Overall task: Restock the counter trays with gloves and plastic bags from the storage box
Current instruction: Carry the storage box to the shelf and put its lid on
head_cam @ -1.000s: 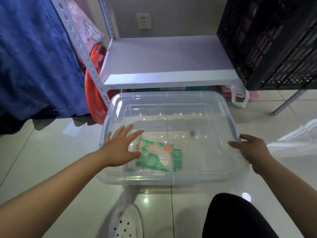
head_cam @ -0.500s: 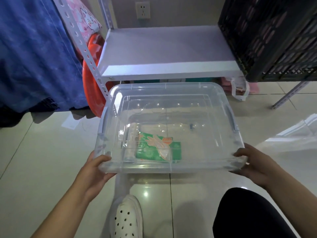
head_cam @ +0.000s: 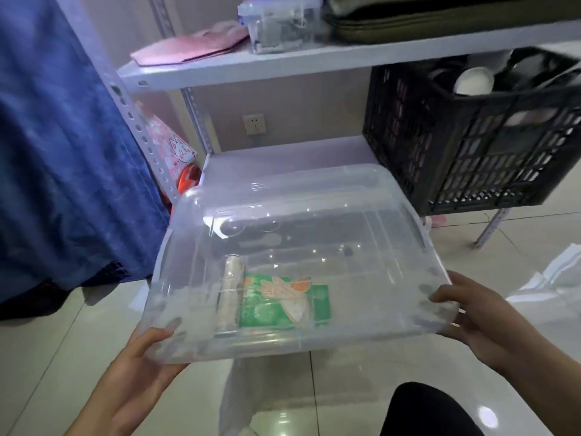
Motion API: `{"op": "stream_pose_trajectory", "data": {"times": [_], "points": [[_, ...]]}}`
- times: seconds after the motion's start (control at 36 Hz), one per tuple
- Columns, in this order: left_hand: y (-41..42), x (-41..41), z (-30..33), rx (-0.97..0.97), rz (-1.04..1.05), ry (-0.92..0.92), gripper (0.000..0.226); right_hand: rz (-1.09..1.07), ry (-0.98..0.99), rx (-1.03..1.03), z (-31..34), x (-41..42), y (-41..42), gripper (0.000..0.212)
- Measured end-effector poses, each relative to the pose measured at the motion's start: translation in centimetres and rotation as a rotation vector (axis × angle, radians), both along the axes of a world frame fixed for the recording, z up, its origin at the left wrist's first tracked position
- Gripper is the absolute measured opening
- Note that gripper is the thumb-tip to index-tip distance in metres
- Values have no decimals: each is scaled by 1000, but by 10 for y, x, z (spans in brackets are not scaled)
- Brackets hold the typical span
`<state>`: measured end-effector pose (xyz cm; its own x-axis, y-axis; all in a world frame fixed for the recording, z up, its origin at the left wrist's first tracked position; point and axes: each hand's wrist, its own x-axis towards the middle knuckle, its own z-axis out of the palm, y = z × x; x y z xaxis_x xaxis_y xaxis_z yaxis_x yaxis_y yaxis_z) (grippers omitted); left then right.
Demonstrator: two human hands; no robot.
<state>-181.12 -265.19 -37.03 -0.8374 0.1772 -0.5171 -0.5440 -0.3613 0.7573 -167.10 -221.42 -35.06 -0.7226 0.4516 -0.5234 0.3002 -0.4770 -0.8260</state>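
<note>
A clear plastic lidded storage box (head_cam: 298,262) is held off the floor, gripped at its near corners by the left hand (head_cam: 147,366) & right hand (head_cam: 471,319). Inside it, near the front wall, lie a green glove packet (head_cam: 283,302) & a pale bag roll (head_cam: 231,294). Risk: if the box is tilted, contents may slide; the slick plastic may slip from the hands.

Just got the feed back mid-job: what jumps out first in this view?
The clear storage box, held up off the floor at its near corners by the left hand and right hand. Inside near the front lie a green glove packet and a pale roll beside it. Behind on the right, a black crate sits on the shelf.
</note>
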Motion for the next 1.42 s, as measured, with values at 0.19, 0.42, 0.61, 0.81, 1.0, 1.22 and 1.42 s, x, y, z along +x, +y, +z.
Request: {"op": "stream_pose_trajectory", "data": {"times": [0.19, 0.42, 0.61, 0.81, 1.0, 1.22, 1.42], "points": [[21, -34, 74, 71, -80, 106, 46, 44, 209, 112, 76, -31, 19, 35], [69, -87, 112, -19, -67, 89, 37, -26, 194, 127, 97, -100, 41, 24], [63, -109, 86, -33, -275, 373, 52, 74, 465, 269, 60, -107, 33, 101], [63, -107, 73, -157, -290, 532, 71, 85, 527, 456, 26, -102, 37, 123], [82, -153, 87, -227, -100, 586, 62, 24, 589, 510, 53, -160, 48, 80], [114, -223, 95, -200, -28, 619, 83, -61, 522, 480, 74, -227, 58, 76], [130, -263, 92, -139, -110, 538, 54, -91, 424, 536, 70, -262, 66, 68]]}}
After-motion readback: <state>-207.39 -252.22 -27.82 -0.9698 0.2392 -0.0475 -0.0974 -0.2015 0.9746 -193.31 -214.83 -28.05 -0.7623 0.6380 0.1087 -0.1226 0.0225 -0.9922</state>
